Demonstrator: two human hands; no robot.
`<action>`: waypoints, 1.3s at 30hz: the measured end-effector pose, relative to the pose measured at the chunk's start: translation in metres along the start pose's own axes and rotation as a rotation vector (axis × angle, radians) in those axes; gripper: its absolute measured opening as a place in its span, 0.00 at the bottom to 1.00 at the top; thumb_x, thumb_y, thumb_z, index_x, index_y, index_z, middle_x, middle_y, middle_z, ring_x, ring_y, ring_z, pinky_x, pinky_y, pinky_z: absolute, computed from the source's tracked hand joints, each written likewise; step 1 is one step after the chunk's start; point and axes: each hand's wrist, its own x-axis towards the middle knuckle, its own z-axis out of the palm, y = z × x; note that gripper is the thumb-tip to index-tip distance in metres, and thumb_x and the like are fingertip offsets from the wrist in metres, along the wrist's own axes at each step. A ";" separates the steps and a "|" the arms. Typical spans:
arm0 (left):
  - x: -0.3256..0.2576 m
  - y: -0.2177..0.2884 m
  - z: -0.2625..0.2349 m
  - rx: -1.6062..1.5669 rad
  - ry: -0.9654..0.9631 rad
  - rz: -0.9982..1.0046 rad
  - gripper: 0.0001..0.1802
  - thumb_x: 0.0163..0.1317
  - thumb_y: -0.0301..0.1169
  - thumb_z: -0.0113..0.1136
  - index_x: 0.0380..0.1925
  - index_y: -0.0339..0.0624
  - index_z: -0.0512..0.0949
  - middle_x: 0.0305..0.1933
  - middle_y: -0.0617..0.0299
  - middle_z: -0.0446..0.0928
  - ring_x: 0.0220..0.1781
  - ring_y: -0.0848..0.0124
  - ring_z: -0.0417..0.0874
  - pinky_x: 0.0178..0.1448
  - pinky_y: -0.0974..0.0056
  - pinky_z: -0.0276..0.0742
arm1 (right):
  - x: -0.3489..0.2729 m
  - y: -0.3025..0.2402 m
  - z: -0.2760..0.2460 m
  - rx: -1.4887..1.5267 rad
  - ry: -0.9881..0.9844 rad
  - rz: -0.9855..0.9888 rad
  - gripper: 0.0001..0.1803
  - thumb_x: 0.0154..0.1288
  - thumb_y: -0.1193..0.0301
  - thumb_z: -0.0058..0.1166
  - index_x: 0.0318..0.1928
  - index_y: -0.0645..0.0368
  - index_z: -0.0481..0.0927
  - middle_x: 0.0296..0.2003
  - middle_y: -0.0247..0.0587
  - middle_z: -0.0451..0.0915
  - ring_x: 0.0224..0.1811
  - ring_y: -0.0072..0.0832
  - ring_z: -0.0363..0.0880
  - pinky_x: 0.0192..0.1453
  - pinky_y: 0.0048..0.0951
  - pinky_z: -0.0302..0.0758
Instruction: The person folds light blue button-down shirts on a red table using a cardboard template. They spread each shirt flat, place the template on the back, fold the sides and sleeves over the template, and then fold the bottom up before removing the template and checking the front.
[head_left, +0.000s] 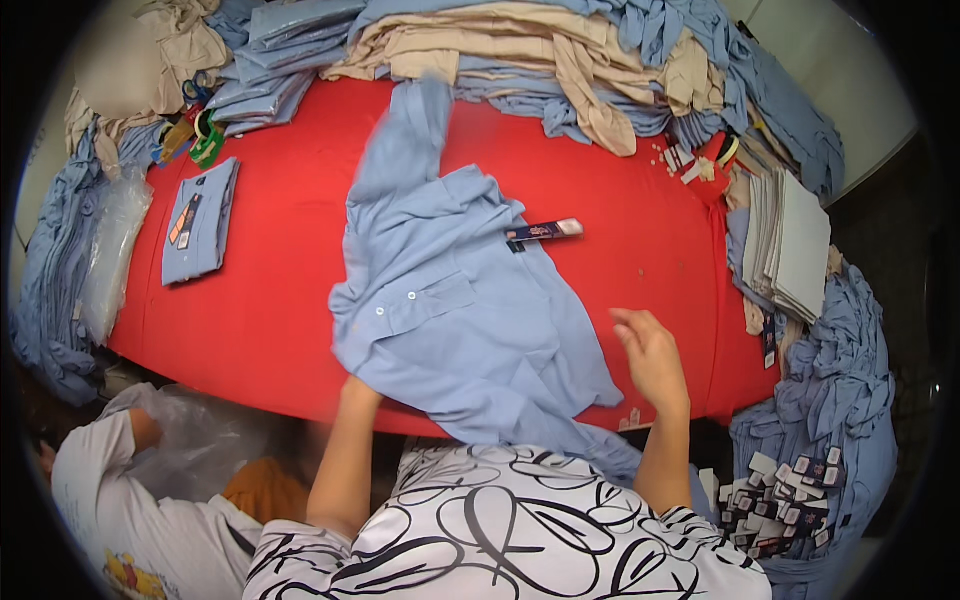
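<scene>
A light blue polo shirt [450, 290] lies loosely spread on the red table, its two-button placket facing up and one sleeve stretched away, blurred, toward the far side. A dark hang tag [545, 231] sticks out at its collar. My left hand [362, 393] reaches under the shirt's near-left edge; cloth covers the fingers, so their grip is hidden. Beyond the shirt's right edge, my right hand [650, 358] hovers over the table, fingers loosely extended with nothing in them. The shirt's near part hangs over the table edge against my body.
At the left lies a folded blue shirt [200, 222] with tags. Bagged shirts [275, 60] and heaps of beige garments [500, 45] line the far side. White boards [785, 245] and many tags [785, 500] sit at the right. A co-worker [140, 480] is at lower left.
</scene>
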 end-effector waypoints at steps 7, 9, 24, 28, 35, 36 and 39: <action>-0.019 0.202 -0.129 0.555 0.306 -0.413 0.08 0.64 0.28 0.59 0.40 0.36 0.80 0.44 0.46 0.80 0.41 0.47 0.82 0.46 0.54 0.78 | -0.034 0.040 0.056 -0.299 -0.162 0.023 0.18 0.64 0.64 0.60 0.45 0.67 0.78 0.41 0.54 0.79 0.46 0.52 0.77 0.53 0.44 0.74; -0.018 0.255 -0.098 0.292 0.325 -0.286 0.11 0.67 0.30 0.58 0.33 0.32 0.78 0.29 0.52 0.77 0.31 0.64 0.77 0.38 0.59 0.73 | -0.030 0.043 0.066 -0.194 -0.191 -0.031 0.19 0.64 0.64 0.61 0.45 0.68 0.77 0.40 0.55 0.79 0.45 0.54 0.76 0.54 0.46 0.73; -0.073 0.221 -0.082 -1.117 -0.009 -0.367 0.19 0.72 0.27 0.52 0.61 0.38 0.68 0.56 0.54 0.78 0.54 0.63 0.84 0.52 0.57 0.85 | -0.072 0.119 -0.067 1.261 0.605 0.328 0.20 0.74 0.64 0.52 0.60 0.61 0.73 0.49 0.44 0.79 0.53 0.32 0.81 0.60 0.38 0.78; -0.076 0.292 -0.167 -1.162 0.198 -0.074 0.31 0.77 0.47 0.39 0.65 0.32 0.66 0.69 0.45 0.69 0.70 0.51 0.70 0.75 0.47 0.62 | -0.088 0.099 -0.168 1.564 0.157 -0.106 0.26 0.77 0.61 0.45 0.68 0.60 0.68 0.58 0.52 0.77 0.59 0.40 0.78 0.65 0.47 0.75; 0.098 0.269 -0.262 -1.237 -0.031 0.059 0.20 0.76 0.40 0.48 0.52 0.34 0.78 0.52 0.50 0.83 0.52 0.61 0.85 0.61 0.57 0.79 | 0.128 0.072 -0.220 1.277 0.328 -0.132 0.17 0.72 0.78 0.50 0.60 0.63 0.75 0.52 0.46 0.79 0.52 0.32 0.80 0.60 0.34 0.78; 0.112 0.283 -0.304 -1.195 -0.051 0.182 0.20 0.77 0.39 0.48 0.54 0.32 0.77 0.54 0.48 0.81 0.56 0.60 0.83 0.65 0.56 0.76 | 0.147 0.035 -0.226 1.265 0.453 -0.196 0.17 0.72 0.77 0.49 0.60 0.63 0.75 0.54 0.44 0.79 0.52 0.32 0.80 0.60 0.32 0.79; 0.126 0.378 -0.374 -1.163 0.672 0.371 0.19 0.78 0.32 0.44 0.60 0.28 0.72 0.62 0.45 0.75 0.63 0.56 0.78 0.71 0.54 0.73 | 0.146 -0.064 -0.274 1.240 0.553 -0.461 0.20 0.75 0.78 0.42 0.63 0.72 0.69 0.55 0.54 0.77 0.53 0.34 0.80 0.59 0.31 0.81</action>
